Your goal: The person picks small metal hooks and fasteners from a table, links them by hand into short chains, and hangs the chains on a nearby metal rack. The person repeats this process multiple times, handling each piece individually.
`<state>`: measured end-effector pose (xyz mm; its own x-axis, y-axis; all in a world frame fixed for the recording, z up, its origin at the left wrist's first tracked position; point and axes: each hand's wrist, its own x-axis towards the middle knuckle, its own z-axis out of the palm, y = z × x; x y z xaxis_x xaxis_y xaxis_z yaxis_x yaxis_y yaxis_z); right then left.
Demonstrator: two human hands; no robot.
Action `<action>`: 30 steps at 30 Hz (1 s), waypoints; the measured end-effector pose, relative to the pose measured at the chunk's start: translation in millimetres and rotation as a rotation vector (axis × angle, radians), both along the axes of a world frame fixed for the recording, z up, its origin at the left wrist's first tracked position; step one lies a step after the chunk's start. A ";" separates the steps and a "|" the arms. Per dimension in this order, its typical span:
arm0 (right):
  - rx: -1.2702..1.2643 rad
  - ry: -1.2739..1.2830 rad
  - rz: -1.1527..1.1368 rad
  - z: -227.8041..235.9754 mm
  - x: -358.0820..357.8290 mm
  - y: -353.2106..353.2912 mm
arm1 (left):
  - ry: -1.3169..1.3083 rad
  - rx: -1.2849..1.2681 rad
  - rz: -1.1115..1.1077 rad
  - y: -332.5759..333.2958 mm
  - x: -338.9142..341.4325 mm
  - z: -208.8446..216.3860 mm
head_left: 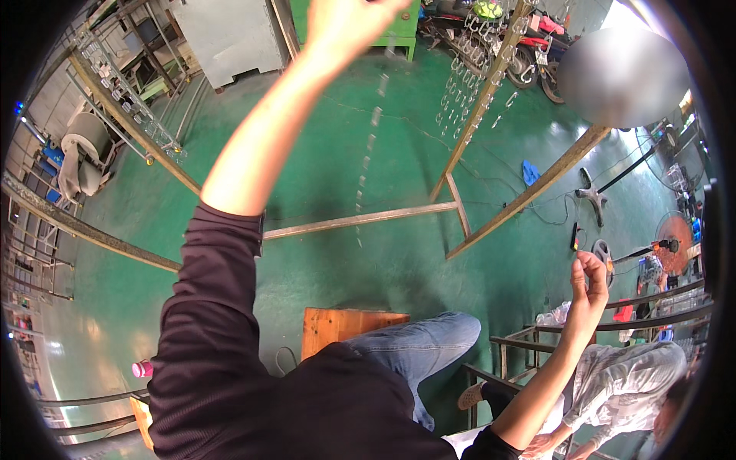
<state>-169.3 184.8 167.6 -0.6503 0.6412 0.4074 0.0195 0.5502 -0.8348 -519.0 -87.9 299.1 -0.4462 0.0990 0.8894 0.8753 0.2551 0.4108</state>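
My left hand (349, 23) is raised high at the top edge, its fingers closed and partly cut off by the frame. A thin strand of clear links (370, 142) hangs from it down toward the metal frame bar (360, 220). My right hand (587, 282) is lifted at the right, with the fingers curled and the thumb against the fingertips. I see nothing between them. My bent knee in blue jeans (429, 337) is below, beside a wooden stool (337, 326).
Slanted metal racks (491, 84) carry several hanging metal hooks (460, 84). Another rack (126, 107) stands at the left. A seated person in a light shirt (621, 383) is at the lower right. A pink cup (142, 369) sits on the green floor. Fans (675, 241) stand at the right.
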 end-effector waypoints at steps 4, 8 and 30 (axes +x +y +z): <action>-0.052 -0.080 0.011 -14.4 -1.9 -8.7 | 0.016 -0.097 0.271 -46.0 -41.9 27.0; -0.049 -0.116 0.031 -23.2 -8.8 -19.1 | 0.011 -0.042 0.340 -82.5 -88.8 43.3; -0.096 -0.235 -0.005 -58.1 -46.7 -44.0 | 0.059 -0.010 0.906 -120.8 -237.4 120.7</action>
